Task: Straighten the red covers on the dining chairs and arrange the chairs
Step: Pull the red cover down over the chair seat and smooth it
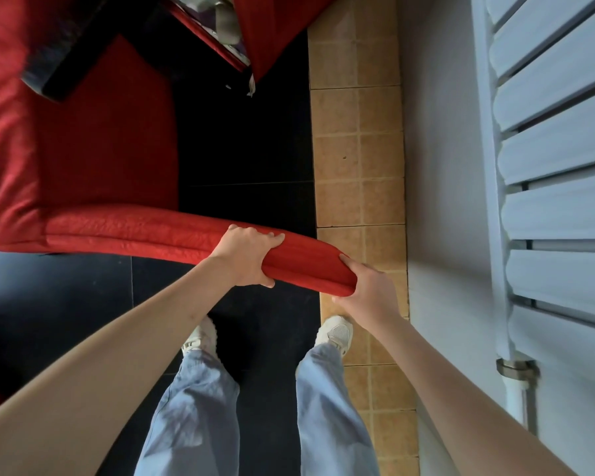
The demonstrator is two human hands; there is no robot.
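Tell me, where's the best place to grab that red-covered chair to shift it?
Probably the padded top edge of the chair back, taken from behind and above. It is a long rounded roll a hand can wrap around. The left hand grips over it, and the right hand holds its end corner.

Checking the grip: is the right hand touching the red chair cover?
Touching. The head view shows the right hand pinching the red cover at its end.

You get soft daylight on the pale wall (440,166) at right, deep shadow on the dark floor (248,149), sharp centre, strong wide-angle bending at edges, no glare.
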